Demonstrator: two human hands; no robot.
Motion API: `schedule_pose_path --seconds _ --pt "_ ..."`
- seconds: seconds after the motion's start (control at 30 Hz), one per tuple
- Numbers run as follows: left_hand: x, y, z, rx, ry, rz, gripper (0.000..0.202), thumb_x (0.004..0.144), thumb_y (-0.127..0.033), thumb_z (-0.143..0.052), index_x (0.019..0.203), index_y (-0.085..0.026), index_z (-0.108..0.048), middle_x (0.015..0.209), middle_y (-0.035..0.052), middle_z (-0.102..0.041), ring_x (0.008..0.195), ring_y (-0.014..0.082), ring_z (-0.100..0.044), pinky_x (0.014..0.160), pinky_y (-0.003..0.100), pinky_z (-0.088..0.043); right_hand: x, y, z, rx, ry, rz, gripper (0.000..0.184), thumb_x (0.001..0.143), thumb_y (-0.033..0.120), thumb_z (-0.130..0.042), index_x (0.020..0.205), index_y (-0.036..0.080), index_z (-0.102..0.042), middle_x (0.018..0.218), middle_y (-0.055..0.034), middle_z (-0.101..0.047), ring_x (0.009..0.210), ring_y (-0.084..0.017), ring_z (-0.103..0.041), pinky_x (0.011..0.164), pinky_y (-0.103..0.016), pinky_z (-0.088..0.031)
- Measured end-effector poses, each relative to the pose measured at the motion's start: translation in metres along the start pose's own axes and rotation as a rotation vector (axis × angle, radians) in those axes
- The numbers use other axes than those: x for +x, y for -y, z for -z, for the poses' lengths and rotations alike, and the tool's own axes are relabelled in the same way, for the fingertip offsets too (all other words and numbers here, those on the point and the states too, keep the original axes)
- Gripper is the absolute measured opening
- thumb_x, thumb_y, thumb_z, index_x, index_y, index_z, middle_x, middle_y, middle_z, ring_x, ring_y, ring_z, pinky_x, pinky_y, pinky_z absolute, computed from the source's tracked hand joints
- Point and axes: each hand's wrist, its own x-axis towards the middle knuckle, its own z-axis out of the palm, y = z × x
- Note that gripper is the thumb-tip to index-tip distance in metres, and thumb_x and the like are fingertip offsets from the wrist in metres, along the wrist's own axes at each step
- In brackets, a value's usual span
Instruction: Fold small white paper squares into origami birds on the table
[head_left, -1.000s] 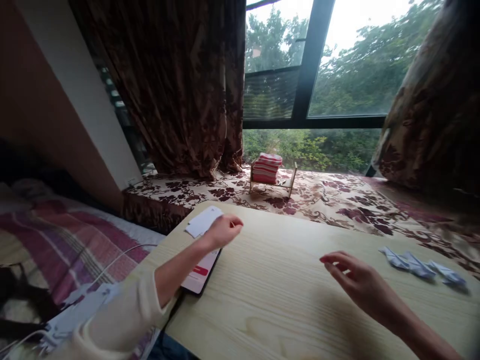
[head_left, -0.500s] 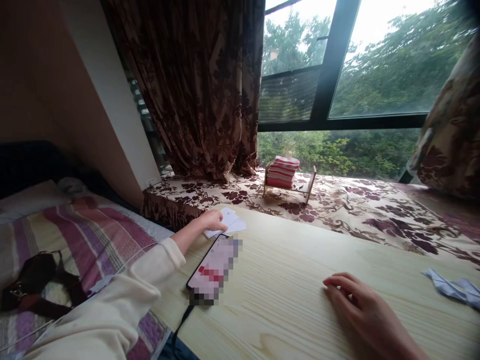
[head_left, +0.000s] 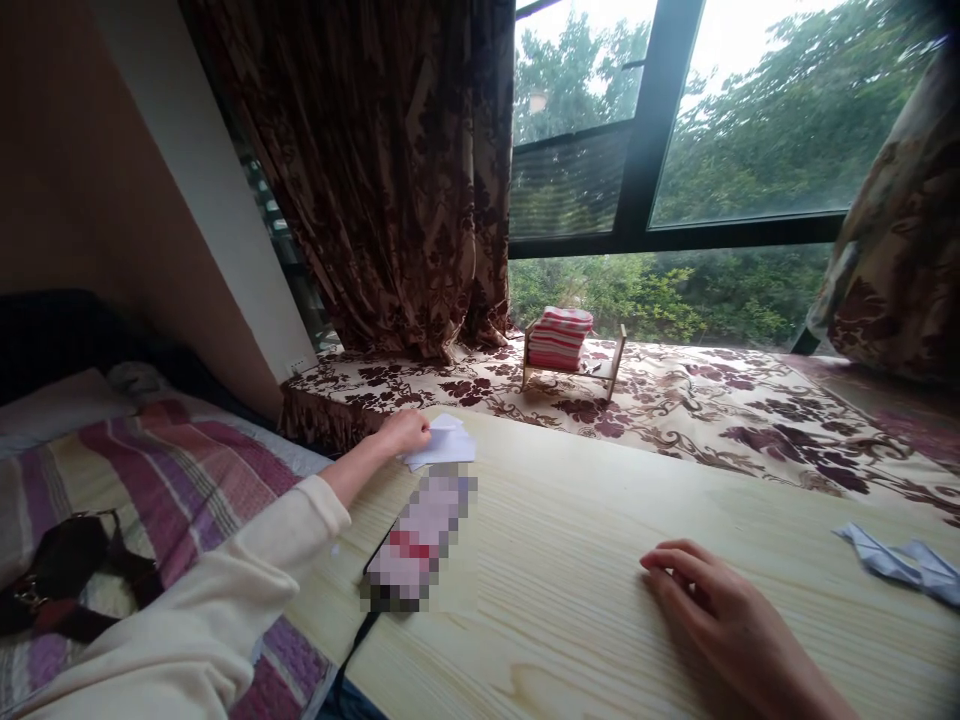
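Right hand (head_left: 720, 615) lies loose and empty, palm down, on the wooden table (head_left: 570, 520), right of the phone (head_left: 420, 540); folded bluish paper pieces (head_left: 896, 560) lie far right of the phone, apparently already worked; just beyond the phone, left hand (head_left: 405, 432) pinches the edge of the white paper sheets (head_left: 448, 445), which lie flat, not yet lifted; striped cloths (head_left: 559, 340) sit farther beyond.
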Motion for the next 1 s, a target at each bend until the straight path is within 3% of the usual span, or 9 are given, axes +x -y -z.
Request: schedule_pose_path --seconds 0.1,0.2,0.33,0.43,0.53,0.6,0.67,0.77,1.0 --pt "-0.015 -0.022 0.023 -0.241 -0.039 -0.023 0.027 0.087 -0.030 -0.056 0.108 -0.014 -0.061 0.113 0.0103 -0.060 0.100 0.0238 -0.057 0.083 0.039 -0.049 0.000 0.003 0.001 0.085 -0.045 -0.029 0.030 0.085 0.046 -0.048 0.088 0.022 -0.066 0.098 -0.0083 -0.065 0.071 -0.018 -0.063 0.065 -0.028 -0.052" --pt "-0.043 -0.068 0.015 -0.549 -0.020 -0.084 0.031 0.085 -0.033 -0.052 0.105 -0.013 -0.065 0.103 0.0104 -0.065 0.099 0.0255 -0.058 0.079 0.035 -0.048 0.002 0.011 0.005 0.265 -0.102 -0.114 0.034 0.080 0.050 -0.055 0.093 0.021 -0.068 0.098 -0.0094 -0.067 0.075 -0.021 -0.065 0.064 -0.028 -0.054" --pt "-0.083 -0.144 -0.053 -0.941 0.254 -0.139 0.032 0.075 -0.033 -0.058 0.093 -0.009 -0.069 0.088 0.0112 -0.069 0.080 0.0198 -0.063 0.071 0.031 -0.050 0.002 0.034 0.013 0.559 -0.038 -0.255 0.050 0.075 0.053 -0.061 0.112 0.020 -0.066 0.102 -0.0116 -0.069 0.090 -0.026 -0.064 0.071 -0.032 -0.055" --pt "-0.102 -0.182 -0.104 -1.170 0.497 -0.122 0.037 0.069 -0.038 -0.061 0.088 -0.008 -0.068 0.084 0.0125 -0.069 0.074 0.0185 -0.063 0.069 0.031 -0.050 -0.001 0.048 0.017 0.685 -0.156 -0.311 0.051 0.074 0.056 -0.061 0.106 0.018 -0.068 0.084 -0.0081 -0.069 0.070 -0.020 -0.060 0.064 -0.031 -0.052" --pt "-0.107 -0.192 -0.127 -1.313 0.668 -0.114 0.039 0.066 -0.041 -0.065 0.087 -0.009 -0.068 0.082 0.0111 -0.068 0.076 0.0180 -0.062 0.071 0.029 -0.047 0.000 0.053 0.021 0.716 -0.220 -0.312 0.036 0.071 0.051 -0.067 0.083 0.017 -0.069 0.067 -0.0017 -0.061 0.059 -0.013 -0.049 0.055 -0.024 -0.044" --pt "-0.105 -0.190 -0.131 -1.420 0.707 -0.093 0.043 0.072 -0.048 -0.062 0.086 -0.008 -0.069 0.082 0.0111 -0.068 0.074 0.0174 -0.061 0.070 0.029 -0.045 0.003 0.052 0.024 0.746 -0.236 -0.323 0.035 0.069 0.050 -0.069 0.070 0.016 -0.066 0.054 0.0019 -0.052 0.053 -0.011 -0.042 0.049 -0.022 -0.038" --pt "-0.103 -0.186 -0.131 -1.393 0.641 -0.132 0.046 0.072 -0.051 -0.063 0.087 -0.008 -0.070 0.079 0.0097 -0.067 0.068 0.0158 -0.058 0.065 0.027 -0.043 0.005 0.051 0.026 0.764 -0.224 -0.349 0.034 0.069 0.049 -0.070 0.067 0.015 -0.064 0.051 0.0035 -0.047 0.051 -0.009 -0.039 0.048 -0.021 -0.035" --pt "-0.106 -0.184 -0.130 -1.294 0.549 -0.130 0.042 0.066 -0.047 -0.071 0.080 -0.008 -0.072 0.071 0.0072 -0.067 0.062 0.0133 -0.054 0.060 0.025 -0.040 0.006 0.052 0.026 0.791 -0.205 -0.358 0.033 0.070 0.048 -0.070 0.069 0.015 -0.065 0.053 0.0028 -0.050 0.050 -0.009 -0.039 0.047 -0.021 -0.034" --pt "-0.113 -0.187 -0.133 -1.429 0.613 0.051 0.028 0.063 -0.037 -0.073 0.072 -0.011 -0.072 0.062 0.0031 -0.062 0.060 0.0128 -0.053 0.059 0.025 -0.040 0.001 0.058 0.017 0.928 -0.049 -0.329 0.038 0.073 0.047 -0.068 0.095 0.017 -0.068 0.082 -0.0052 -0.069 0.072 -0.020 -0.061 0.063 -0.029 -0.049"
